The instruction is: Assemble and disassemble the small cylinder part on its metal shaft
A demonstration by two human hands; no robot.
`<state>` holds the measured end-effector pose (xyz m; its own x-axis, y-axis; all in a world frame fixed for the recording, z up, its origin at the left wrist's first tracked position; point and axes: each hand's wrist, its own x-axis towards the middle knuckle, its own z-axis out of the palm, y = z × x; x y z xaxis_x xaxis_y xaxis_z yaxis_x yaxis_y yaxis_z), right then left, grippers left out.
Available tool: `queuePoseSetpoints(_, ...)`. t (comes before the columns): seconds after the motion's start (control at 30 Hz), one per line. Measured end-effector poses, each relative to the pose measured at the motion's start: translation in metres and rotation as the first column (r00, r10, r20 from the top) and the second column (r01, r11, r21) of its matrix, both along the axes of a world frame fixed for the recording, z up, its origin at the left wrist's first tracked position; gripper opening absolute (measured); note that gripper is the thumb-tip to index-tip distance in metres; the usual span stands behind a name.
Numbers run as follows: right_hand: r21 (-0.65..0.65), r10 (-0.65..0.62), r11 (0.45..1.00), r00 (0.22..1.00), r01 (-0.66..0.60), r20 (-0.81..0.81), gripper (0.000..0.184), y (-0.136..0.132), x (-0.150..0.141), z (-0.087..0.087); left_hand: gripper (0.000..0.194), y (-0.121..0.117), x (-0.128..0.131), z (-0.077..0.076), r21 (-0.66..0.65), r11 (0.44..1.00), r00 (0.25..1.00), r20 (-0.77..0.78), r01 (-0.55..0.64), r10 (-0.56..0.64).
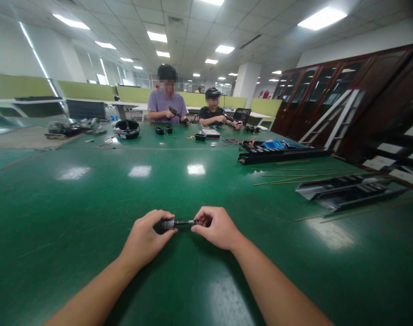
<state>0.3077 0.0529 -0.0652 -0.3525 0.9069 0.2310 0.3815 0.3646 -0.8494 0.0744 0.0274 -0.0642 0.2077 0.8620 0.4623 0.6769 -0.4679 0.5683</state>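
Note:
Between my hands, low over the green table (101,194), lies a short silver-and-dark cylinder (169,224) with a thin dark rod (184,222) running out of it to the right. My left hand (145,240) is closed on the cylinder, thumb below and fingers above. With thumb and fingertips my right hand (217,227) pinches the rod's far end, where a small metal piece is partly covered by the fingers. The exact kind of this part cannot be made out. Rod and cylinder are held roughly level, in line with each other.
Dark metal channels (348,192) and thin brass-coloured rods (287,175) lie at the right. Behind them is a long black tray (284,154). Small black boxes (200,137) and a headset (127,129) stand farther back. Two people (167,102) work with power drills across the table.

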Motion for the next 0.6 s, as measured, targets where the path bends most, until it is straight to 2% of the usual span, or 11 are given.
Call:
queuePoseSetpoints(0.1,-0.004,0.017,1.0,1.0,-0.017,-0.001,0.012,-0.001,-0.001,0.0,0.024,0.002,-0.002,0.001,-0.028,0.998,0.999,0.005,-0.053,0.054)
queuePoseSetpoints(0.3,-0.015,-0.002,1.0,1.0,0.002,-0.017,0.015,-0.001,-0.002,0.003,0.043,0.007,-0.006,0.004,-0.071,0.984,0.986,0.033,-0.164,0.166)
queuePoseSetpoints(0.4,0.001,-0.006,1.0,1.0,0.006,-0.014,0.016,0.0,0.0,0.004,0.041,0.009,-0.006,0.003,-0.187,0.958,0.969,0.082,-0.215,0.234)
queuePoseSetpoints(0.5,0.019,-0.009,1.0,1.0,0.009,-0.008,0.016,0.002,0.002,0.002,0.045,0.012,-0.006,0.003,-0.324,0.938,0.935,0.281,-0.12,0.216)
queuePoseSetpoints(0.6,0.02,-0.029,0.999,1.0,0.029,-0.007,0.017,0.005,0.006,-0.001,0.051,0.011,-0.018,0.01,-0.366,0.93,0.876,0.435,-0.042,0.21)
